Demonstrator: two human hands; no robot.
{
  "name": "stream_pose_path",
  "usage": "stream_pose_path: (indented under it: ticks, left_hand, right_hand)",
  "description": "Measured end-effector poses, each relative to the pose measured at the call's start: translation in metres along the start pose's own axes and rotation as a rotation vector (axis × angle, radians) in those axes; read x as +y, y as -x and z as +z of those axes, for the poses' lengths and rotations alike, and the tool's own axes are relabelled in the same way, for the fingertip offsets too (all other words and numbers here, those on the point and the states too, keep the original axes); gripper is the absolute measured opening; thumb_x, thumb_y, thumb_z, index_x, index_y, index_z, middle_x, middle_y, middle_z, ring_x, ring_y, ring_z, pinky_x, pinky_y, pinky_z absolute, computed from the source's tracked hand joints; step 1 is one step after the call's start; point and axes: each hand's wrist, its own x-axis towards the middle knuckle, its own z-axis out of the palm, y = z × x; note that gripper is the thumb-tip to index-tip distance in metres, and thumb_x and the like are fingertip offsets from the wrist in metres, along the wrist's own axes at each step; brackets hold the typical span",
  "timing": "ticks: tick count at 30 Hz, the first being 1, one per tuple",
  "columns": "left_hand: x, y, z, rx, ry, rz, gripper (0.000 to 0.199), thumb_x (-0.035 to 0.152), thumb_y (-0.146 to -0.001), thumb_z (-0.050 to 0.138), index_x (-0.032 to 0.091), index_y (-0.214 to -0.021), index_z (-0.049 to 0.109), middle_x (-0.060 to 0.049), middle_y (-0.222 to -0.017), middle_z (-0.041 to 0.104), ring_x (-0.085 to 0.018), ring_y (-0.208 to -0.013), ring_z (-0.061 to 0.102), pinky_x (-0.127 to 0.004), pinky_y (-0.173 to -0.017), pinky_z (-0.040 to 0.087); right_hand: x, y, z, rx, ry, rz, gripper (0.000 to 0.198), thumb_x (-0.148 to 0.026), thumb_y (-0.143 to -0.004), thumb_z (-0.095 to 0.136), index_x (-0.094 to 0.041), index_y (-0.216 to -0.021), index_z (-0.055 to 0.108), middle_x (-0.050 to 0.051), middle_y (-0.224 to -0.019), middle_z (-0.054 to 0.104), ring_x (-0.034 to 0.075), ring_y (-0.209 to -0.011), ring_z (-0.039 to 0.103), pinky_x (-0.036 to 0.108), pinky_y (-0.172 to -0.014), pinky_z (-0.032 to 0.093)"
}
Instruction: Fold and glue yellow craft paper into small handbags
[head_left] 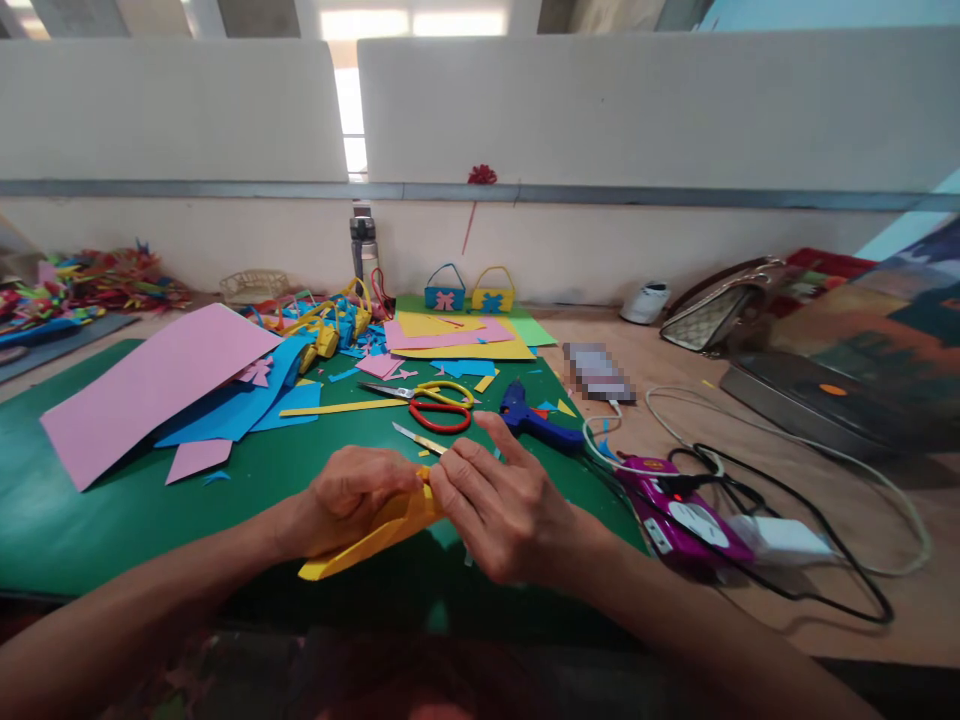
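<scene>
Between my two hands, just above the front of the green mat [82,540], is a folded yellow foam sheet [360,550]. My left hand [356,495] is closed around its left and upper part. At its right end the fingers of my right hand [499,500] press together on it, with one finger raised. The fingertips hide where the folds meet. Just beyond my hands lie a craft knife [418,440], scissors with yellow and red handles [439,405] and a blue glue gun [544,425]. A narrow yellow strip [345,408] rests left of the scissors.
Pink sheet [161,390] and blue sheets [240,415] lie at left. Small blue [445,298] and yellow [493,299] handbags stand at the back. At right are a phone [598,371], a purple power strip [682,515] with looping cables, and a dark case [810,410].
</scene>
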Motion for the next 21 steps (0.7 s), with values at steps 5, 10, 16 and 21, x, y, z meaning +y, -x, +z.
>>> stream_pose_path:
  ticks: [5, 10, 16, 21]
  left_hand:
    - [0.002, -0.004, -0.001, 0.063, 0.008, 0.059, 0.010, 0.017, -0.084, 0.048, 0.019, -0.085, 0.058, -0.004, -0.075, 0.069, -0.011, -0.065, 0.064, -0.016, -0.057, 0.047]
    - [-0.001, -0.006, 0.001, 0.109, 0.020, 0.093, 0.008, 0.019, -0.083, 0.051, 0.017, -0.082, 0.058, -0.003, -0.067, 0.068, -0.008, -0.058, 0.062, -0.013, -0.055, 0.045]
    - [-0.001, -0.006, -0.001, 0.001, 0.032, -0.051, 0.026, 0.028, -0.087, 0.043, 0.015, -0.075, 0.062, -0.003, -0.064, 0.067, -0.010, -0.057, 0.062, -0.015, -0.056, 0.047]
    - [-0.003, -0.007, -0.002, 0.077, 0.053, -0.048, 0.021, 0.029, -0.083, 0.049, 0.016, -0.076, 0.064, -0.003, -0.067, 0.069, -0.011, -0.060, 0.064, -0.016, -0.057, 0.049]
  right_hand:
    - [0.001, 0.002, 0.005, 0.029, -0.139, 0.113, 0.025, -0.008, -0.084, 0.037, -0.012, -0.079, 0.061, 0.007, -0.071, 0.065, 0.017, -0.071, 0.057, 0.043, -0.086, 0.038]
    - [0.000, -0.003, 0.006, 0.040, -0.529, 0.412, 0.017, -0.009, -0.080, 0.046, -0.014, -0.070, 0.058, 0.002, -0.064, 0.062, 0.012, -0.061, 0.055, 0.033, -0.075, 0.041]
    - [0.006, -0.011, 0.000, -0.105, -1.017, 0.795, 0.018, -0.009, -0.075, 0.045, -0.015, -0.063, 0.057, -0.003, -0.059, 0.056, 0.008, -0.053, 0.048, 0.019, -0.050, 0.037]
    - [0.009, -0.011, 0.005, -0.147, -1.101, 0.868, 0.016, -0.010, -0.073, 0.046, -0.014, -0.063, 0.057, -0.003, -0.058, 0.055, 0.008, -0.053, 0.046, 0.018, -0.050, 0.036]
